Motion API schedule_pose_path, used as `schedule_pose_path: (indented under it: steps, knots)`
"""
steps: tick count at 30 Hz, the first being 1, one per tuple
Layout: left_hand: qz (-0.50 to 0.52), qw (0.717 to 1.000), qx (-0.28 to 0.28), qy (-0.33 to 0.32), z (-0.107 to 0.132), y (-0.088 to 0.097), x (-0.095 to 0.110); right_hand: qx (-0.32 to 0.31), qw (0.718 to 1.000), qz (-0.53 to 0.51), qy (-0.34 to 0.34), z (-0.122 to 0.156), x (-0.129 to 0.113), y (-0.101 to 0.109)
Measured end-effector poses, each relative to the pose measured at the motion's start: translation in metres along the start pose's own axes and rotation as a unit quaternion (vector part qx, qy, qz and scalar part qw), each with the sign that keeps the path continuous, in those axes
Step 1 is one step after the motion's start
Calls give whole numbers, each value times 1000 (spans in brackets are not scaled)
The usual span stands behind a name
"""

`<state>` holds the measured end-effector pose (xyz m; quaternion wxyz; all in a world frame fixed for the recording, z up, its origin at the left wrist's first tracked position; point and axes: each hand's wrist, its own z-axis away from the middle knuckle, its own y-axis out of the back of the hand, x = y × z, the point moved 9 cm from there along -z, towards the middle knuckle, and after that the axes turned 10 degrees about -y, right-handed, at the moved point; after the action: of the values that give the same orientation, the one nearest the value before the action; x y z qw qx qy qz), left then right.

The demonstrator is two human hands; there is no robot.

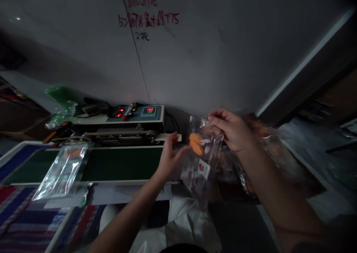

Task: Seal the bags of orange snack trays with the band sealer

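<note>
My right hand pinches the top edge of a clear plastic bag, which hangs down in front of me. Inside it show an orange piece and a small white label with a red mark. Just left of the bag is my left hand, thumb and fingers apart, its fingertips close to the bag's side; whether they touch cannot be made out. A second clear bag lies on the green conveyor belt of a sealing machine with lit red digits.
More filled clear bags are heaped at the right beside my forearm. A red marker rests on the machine's panel. Small scissors hang at the belt's front edge. Green plastic packaging stands at the left, and a wall with red writing rises behind.
</note>
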<state>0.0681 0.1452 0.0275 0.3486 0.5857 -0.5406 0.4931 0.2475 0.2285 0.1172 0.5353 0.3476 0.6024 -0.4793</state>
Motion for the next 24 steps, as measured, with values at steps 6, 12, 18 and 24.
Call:
schedule_pose_path:
  steps: [6, 12, 18, 24]
  knots:
    - [-23, 989, -91, -111, 45, -28, 45, -71, 997, -36, -5, 14, 4, -61]
    - [42, 996, 27, -74, 34, -13, 46, -66, 996, -17, 48, 12, -13, -74]
    - [252, 952, 7, 175, 39, 16, 7, 0, 997, 82, 11, 2, 31, -35]
    - [219, 953, 50, 205, 52, 53, -35, 40, 997, -11, -66, -11, 113, -33]
